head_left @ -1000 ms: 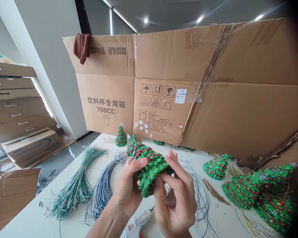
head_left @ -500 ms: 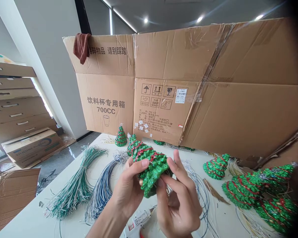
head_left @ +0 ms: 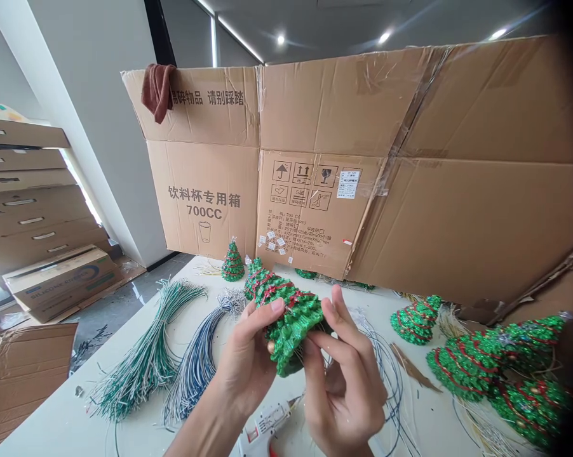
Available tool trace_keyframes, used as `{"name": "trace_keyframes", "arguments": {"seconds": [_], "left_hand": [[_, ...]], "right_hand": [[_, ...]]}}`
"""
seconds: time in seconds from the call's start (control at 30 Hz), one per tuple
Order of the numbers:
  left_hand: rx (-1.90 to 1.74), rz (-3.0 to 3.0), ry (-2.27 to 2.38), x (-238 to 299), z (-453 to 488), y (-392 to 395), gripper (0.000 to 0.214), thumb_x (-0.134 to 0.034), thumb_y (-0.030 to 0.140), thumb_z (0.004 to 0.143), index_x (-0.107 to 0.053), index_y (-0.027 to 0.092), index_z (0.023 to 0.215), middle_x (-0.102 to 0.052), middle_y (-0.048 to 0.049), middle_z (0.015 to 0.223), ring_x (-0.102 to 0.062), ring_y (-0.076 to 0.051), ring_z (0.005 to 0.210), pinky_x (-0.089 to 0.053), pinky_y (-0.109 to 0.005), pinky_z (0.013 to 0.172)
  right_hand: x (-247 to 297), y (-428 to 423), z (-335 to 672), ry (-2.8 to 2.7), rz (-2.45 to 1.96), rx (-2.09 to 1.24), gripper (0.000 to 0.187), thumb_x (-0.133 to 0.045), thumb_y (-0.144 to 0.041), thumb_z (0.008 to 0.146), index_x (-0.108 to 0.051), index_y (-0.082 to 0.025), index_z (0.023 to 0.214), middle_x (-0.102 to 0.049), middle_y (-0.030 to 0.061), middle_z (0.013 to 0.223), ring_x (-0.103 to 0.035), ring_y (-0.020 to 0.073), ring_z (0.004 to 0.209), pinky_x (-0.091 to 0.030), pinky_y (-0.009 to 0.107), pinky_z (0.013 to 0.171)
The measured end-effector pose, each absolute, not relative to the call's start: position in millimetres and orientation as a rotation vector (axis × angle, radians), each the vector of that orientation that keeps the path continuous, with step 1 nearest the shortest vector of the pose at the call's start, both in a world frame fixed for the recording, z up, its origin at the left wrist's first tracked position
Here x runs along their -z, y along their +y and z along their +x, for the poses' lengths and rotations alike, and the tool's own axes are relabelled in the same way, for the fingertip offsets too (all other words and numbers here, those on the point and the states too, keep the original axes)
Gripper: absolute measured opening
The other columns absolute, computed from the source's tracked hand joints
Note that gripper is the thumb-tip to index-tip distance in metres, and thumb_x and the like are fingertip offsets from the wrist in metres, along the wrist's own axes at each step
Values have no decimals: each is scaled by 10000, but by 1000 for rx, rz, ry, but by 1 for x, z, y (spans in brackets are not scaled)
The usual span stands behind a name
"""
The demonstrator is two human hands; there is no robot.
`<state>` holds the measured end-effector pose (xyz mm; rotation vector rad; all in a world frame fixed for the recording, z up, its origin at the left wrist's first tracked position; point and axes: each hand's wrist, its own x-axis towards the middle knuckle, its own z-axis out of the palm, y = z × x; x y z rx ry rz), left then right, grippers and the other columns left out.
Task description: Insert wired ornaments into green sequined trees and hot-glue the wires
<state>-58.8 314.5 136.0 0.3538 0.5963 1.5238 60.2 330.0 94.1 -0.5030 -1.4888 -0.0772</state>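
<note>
A small green tinsel Christmas tree (head_left: 291,311) with red garland lies tilted in my hands, its tip pointing up and left. My left hand (head_left: 251,346) is closed around its side, thumb on top. At the base, my right hand (head_left: 346,371) has its thumb and fingers bent against the rim; what the fingertips pinch underneath is hidden. Below my hands, a white glue gun (head_left: 265,428) rests on the white table (head_left: 138,438). To the left are a bundle of green and white wires (head_left: 146,355) and a bundle of blue and white wires (head_left: 195,362).
More tinsel trees (head_left: 477,362) cluster at the right, and a small tree (head_left: 232,261) stands at the back. Loose blue wires (head_left: 391,381) and a brown strip (head_left: 413,368) lie right of my hands. A tall cardboard sheet (head_left: 315,114) walls off the table's far side.
The tree has tipped very slightly in my grip, and my right hand has shifted a little at its base. The rest looks the same.
</note>
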Motion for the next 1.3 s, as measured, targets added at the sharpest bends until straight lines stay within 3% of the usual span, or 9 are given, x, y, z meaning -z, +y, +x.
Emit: {"name": "trace_keyframes", "arguments": {"seconds": [0.17,0.33,0.57,0.8,1.03,1.2,1.3], "left_hand": [[-1554,320,620,-137,-60,315,433,-1067,284,589,-798,127,890,-772,-39,842,-654,-119,644,-527,-204,573],[-1563,377,593,-136,-62,317,439,-1072,284,599,-751,123,852,-672,32,682,-448,-31,470,-406,-165,457],[-1547,412,605,-133,-61,315,461,-1064,340,614,-717,136,837,-587,58,643,-336,-14,446,-293,-164,421],[-1562,415,594,-136,-56,313,440,-1058,344,644,-760,134,891,-718,-1,747,-536,-66,538,-431,-177,509],[-1559,449,585,-133,-55,312,423,-1032,347,674,-772,148,941,-779,-49,848,-625,-120,613,-505,-220,594],[-1576,456,588,-130,-56,314,391,-1026,364,695,-752,142,864,-683,14,713,-396,-29,459,-356,-172,460],[-1592,459,597,-130,-56,314,390,-1024,354,700,-748,140,874,-670,21,709,-372,-19,452,-348,-161,451]], "right_hand": [[-94,330,59,-1502,-480,34,317,-642,122,918,-759,-121,1087,-766,145,1408,-665,400,1446,-563,648,1219],[-94,329,58,-1500,-491,15,308,-639,114,922,-754,-135,1062,-776,140,1386,-657,408,1453,-564,645,1218],[-95,328,57,-1509,-504,48,270,-655,91,927,-756,-134,1036,-784,147,1388,-670,412,1436,-575,653,1201],[-94,332,61,-1512,-468,32,337,-639,126,910,-763,-128,1094,-774,147,1406,-684,403,1424,-556,680,1208],[-98,329,63,-1515,-479,40,333,-643,130,908,-764,-130,1077,-784,140,1397,-689,398,1419,-568,663,1204],[-97,327,59,-1506,-486,36,312,-632,124,914,-758,-132,1042,-768,133,1442,-677,403,1431,-566,672,1202],[-96,326,57,-1494,-484,52,294,-641,124,906,-753,-129,1007,-765,129,1452,-678,400,1431,-566,670,1206]]}}
